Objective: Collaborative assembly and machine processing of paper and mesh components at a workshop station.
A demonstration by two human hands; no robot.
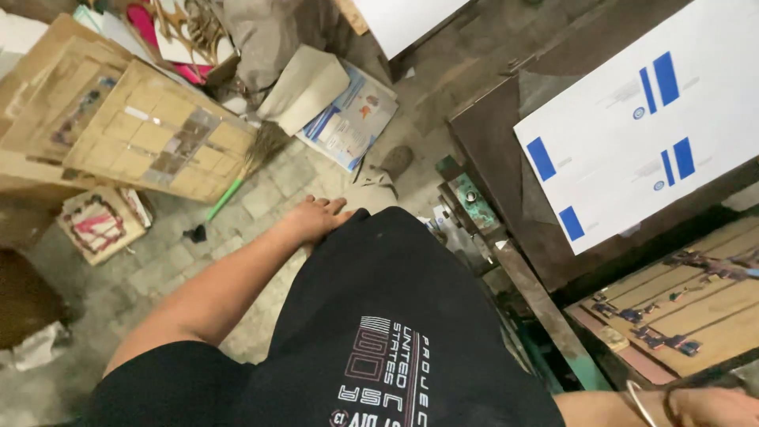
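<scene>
- Head view looks straight down the person's black printed shirt [395,316] to a paved stone floor [158,269].
- Left hand [316,217] hangs at the person's side, resting against the shirt near the hip; fingers loosely extended, relaxed open, nothing in it.
- Right hand [711,407] sits at the bottom right corner, mostly cut off by the frame edge; bangles [644,399] on the wrist. Can't tell how far it is open or whether it holds anything.
- Nearest the right hand: a wooden die board [680,316] with small metal and blue pieces set along its grooves, lying low on the machine, just above the wrist in the picture.
- Above that, a white printed sheet [632,134] with blue bars lies flat on the dark machine desk [490,142], tilted diagonally in frame.
- Green-painted metal bracket [466,198] at the desk's left edge, just beside the shirt.
- Floor clutter, well apart from the left hand: cardboard pieces [150,134] with a cut grid pattern at upper left, a small printed carton [99,221] below them, a broom with a green handle [229,194], a stack of printed sheets [348,119].
- Crumpled rag [35,348] at the lower left.
</scene>
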